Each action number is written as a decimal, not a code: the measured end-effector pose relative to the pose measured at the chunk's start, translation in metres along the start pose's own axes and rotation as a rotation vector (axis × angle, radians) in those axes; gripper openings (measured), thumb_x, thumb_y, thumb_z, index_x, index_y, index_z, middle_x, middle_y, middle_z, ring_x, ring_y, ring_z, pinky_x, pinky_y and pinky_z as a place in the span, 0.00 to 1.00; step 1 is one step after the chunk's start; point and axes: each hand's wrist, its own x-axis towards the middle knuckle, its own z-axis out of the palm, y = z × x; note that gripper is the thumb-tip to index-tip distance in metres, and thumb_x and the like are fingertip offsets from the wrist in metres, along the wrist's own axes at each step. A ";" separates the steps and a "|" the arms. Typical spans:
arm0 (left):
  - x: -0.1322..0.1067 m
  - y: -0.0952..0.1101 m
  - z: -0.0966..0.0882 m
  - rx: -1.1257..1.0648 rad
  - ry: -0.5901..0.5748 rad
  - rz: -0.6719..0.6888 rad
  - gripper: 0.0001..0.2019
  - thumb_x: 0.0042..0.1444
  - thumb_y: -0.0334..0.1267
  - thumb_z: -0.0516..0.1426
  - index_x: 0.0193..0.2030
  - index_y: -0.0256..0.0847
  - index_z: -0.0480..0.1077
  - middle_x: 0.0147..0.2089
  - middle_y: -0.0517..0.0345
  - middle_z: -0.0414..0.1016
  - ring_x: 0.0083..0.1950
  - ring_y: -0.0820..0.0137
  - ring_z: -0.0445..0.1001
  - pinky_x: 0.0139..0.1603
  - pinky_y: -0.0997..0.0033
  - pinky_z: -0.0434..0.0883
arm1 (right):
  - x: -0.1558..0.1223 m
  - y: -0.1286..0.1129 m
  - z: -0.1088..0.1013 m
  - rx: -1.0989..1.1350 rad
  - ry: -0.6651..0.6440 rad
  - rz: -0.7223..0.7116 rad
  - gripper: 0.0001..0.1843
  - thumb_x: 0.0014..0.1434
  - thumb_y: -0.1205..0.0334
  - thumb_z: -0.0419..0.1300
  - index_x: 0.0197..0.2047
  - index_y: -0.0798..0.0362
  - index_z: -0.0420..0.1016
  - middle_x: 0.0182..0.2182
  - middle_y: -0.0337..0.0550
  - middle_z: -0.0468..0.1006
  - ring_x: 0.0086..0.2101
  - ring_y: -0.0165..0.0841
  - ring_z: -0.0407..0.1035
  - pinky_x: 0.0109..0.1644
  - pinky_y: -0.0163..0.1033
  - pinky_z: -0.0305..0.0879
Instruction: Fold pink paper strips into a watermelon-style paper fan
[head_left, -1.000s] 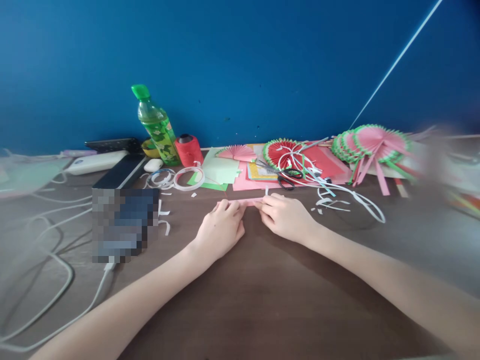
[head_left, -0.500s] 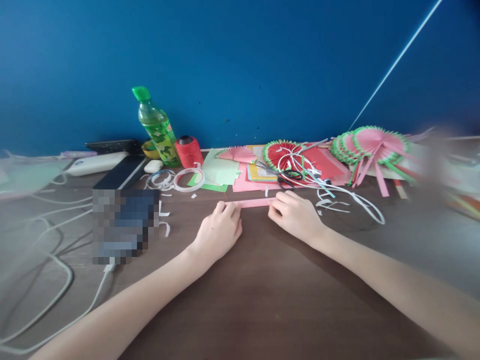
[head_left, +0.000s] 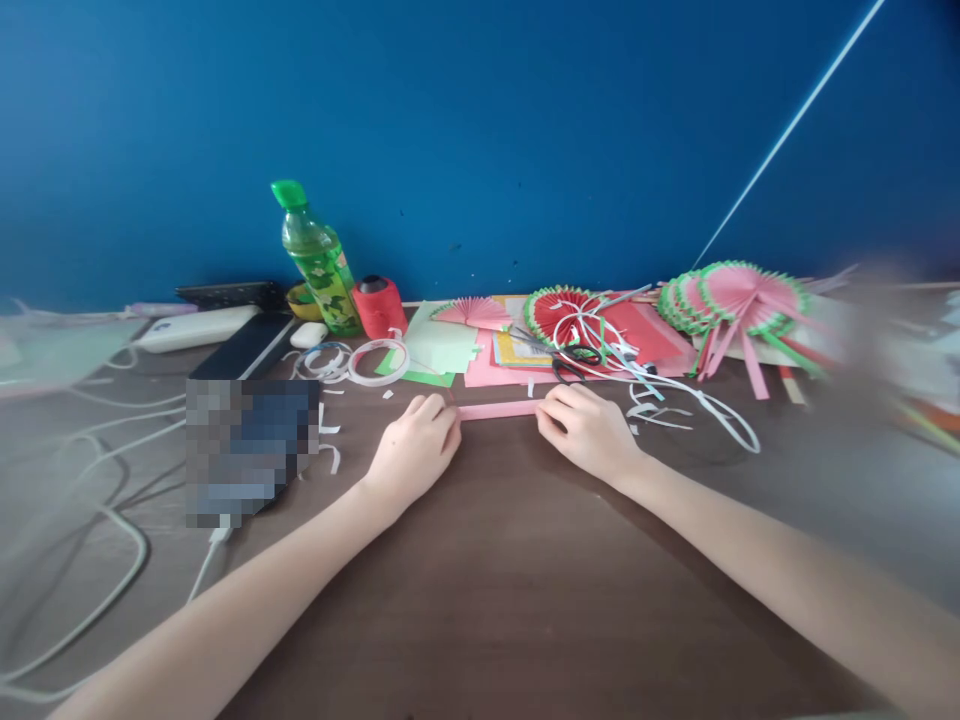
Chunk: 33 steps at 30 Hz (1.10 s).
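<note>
A narrow pink paper strip lies across the brown table between my two hands. My left hand is closed on its left end, fingers curled and pressed low to the tabletop. Around the right end, the fingers of my right hand are pinched together. Both ends of the strip are hidden under the fingers. Just beyond the hands are black-handled scissors and a pink paper sheet.
Pleated paper fans are stacked at the right, with a red pleated fan nearer the middle. White cords, a tape roll and a green bottle stand or lie along the blue wall. A blurred-out device with a cable is at left.
My left hand has slid left along the pink strip, so more of it shows between the hands. My right hand has stayed nearly in place. The view has shifted slightly.
</note>
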 end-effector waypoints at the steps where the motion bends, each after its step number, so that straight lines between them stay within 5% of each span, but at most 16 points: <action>1: 0.001 -0.002 -0.001 -0.039 0.004 -0.015 0.15 0.60 0.33 0.44 0.37 0.38 0.72 0.34 0.53 0.72 0.40 0.66 0.70 0.34 0.71 0.69 | 0.000 0.001 0.000 0.014 -0.005 -0.006 0.14 0.59 0.66 0.52 0.25 0.54 0.73 0.26 0.39 0.75 0.29 0.30 0.65 0.27 0.34 0.54; 6: 0.013 -0.021 -0.008 -0.246 0.047 -0.104 0.12 0.59 0.32 0.46 0.39 0.40 0.70 0.40 0.54 0.74 0.42 0.67 0.71 0.42 0.69 0.69 | 0.003 0.006 0.003 0.172 -0.094 0.016 0.10 0.60 0.66 0.54 0.29 0.55 0.73 0.28 0.42 0.75 0.33 0.33 0.66 0.37 0.36 0.61; 10: 0.023 -0.049 -0.009 -0.044 0.117 -0.181 0.13 0.54 0.29 0.47 0.42 0.36 0.69 0.46 0.45 0.71 0.49 0.58 0.67 0.49 0.60 0.65 | 0.005 0.006 0.003 0.274 -0.134 0.042 0.09 0.60 0.67 0.53 0.30 0.54 0.72 0.30 0.44 0.75 0.34 0.34 0.67 0.42 0.39 0.62; 15: 0.027 -0.075 -0.005 0.091 -0.035 -0.274 0.11 0.55 0.32 0.48 0.42 0.35 0.68 0.47 0.41 0.70 0.49 0.52 0.67 0.47 0.54 0.64 | 0.007 0.005 0.001 0.312 -0.109 0.030 0.09 0.60 0.68 0.52 0.31 0.55 0.72 0.31 0.45 0.75 0.35 0.35 0.66 0.43 0.41 0.62; 22: 0.031 -0.052 -0.019 -0.067 0.120 -0.288 0.08 0.57 0.32 0.48 0.39 0.36 0.66 0.43 0.44 0.70 0.47 0.57 0.67 0.49 0.56 0.63 | 0.008 0.007 0.001 0.280 -0.146 0.026 0.07 0.59 0.66 0.54 0.33 0.56 0.72 0.32 0.45 0.75 0.36 0.36 0.65 0.43 0.41 0.60; 33: 0.049 -0.032 -0.014 -0.550 0.333 -0.343 0.17 0.57 0.29 0.48 0.54 0.38 0.62 0.38 0.54 0.65 0.34 0.72 0.69 0.44 0.65 0.68 | 0.007 0.010 0.003 0.275 -0.189 0.039 0.07 0.60 0.66 0.53 0.35 0.56 0.73 0.34 0.46 0.75 0.37 0.36 0.65 0.46 0.42 0.60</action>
